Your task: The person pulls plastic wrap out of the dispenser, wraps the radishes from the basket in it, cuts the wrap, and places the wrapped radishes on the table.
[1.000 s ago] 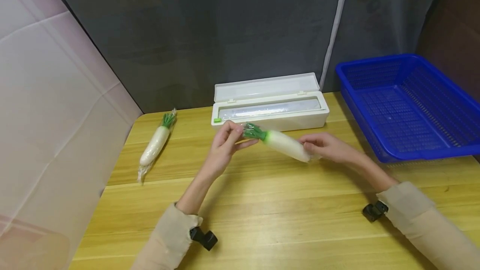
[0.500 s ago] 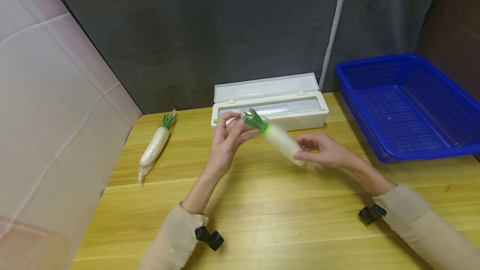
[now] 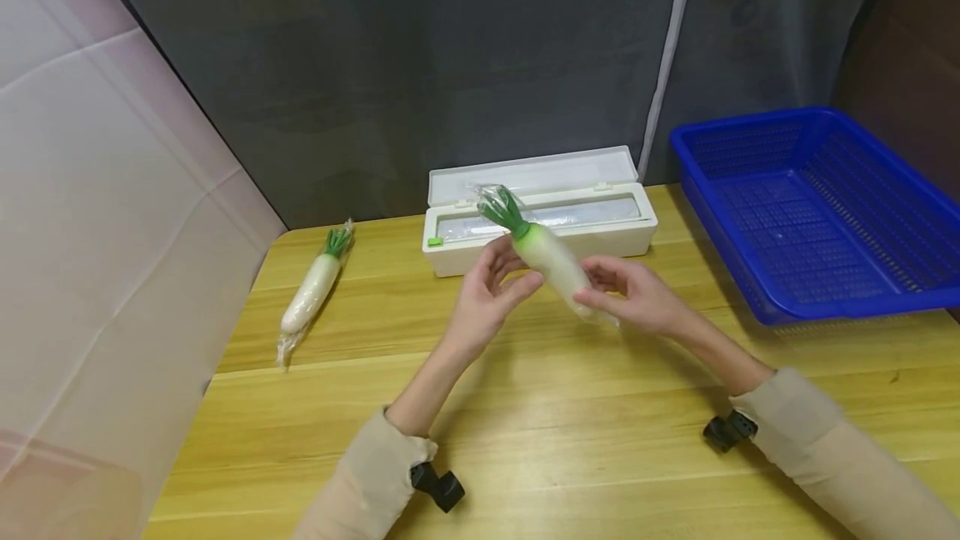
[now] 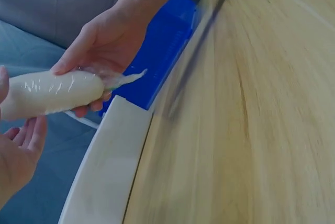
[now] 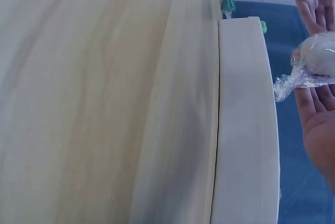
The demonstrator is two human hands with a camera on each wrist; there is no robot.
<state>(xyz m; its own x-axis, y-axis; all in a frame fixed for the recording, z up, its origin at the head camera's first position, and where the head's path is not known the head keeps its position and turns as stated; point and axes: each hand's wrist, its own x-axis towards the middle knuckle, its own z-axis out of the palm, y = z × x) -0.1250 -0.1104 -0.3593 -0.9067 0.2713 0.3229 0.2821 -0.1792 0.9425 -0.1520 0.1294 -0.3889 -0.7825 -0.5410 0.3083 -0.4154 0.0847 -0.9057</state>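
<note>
Both hands hold a white radish (image 3: 553, 263) with green leaf stubs, wrapped in clear cling film, raised above the table and tilted leaf end up. My left hand (image 3: 486, 294) cups its upper part, thumb in front and fingers behind. Around the lower end, my right hand (image 3: 633, 294) has its thumb in front and fingers behind. In the left wrist view the radish (image 4: 52, 93) shows a twisted film tail (image 4: 128, 79) at its root end. The right wrist view shows that film tail (image 5: 285, 85) too. A second wrapped radish (image 3: 311, 294) lies at the table's left.
Behind the hands stands a white cling film dispenser (image 3: 547, 255), lid (image 3: 532, 176) raised, with a green slider (image 3: 435, 242) at its left. A blue plastic basket (image 3: 765, 302) sits at the right back of the wooden table (image 3: 570, 440). A dark partition rises behind.
The radish has turned steeper, its leaf end rising over the dispenser. My left hand has slid from the leaf end down to the body; my right hand has moved slightly left.
</note>
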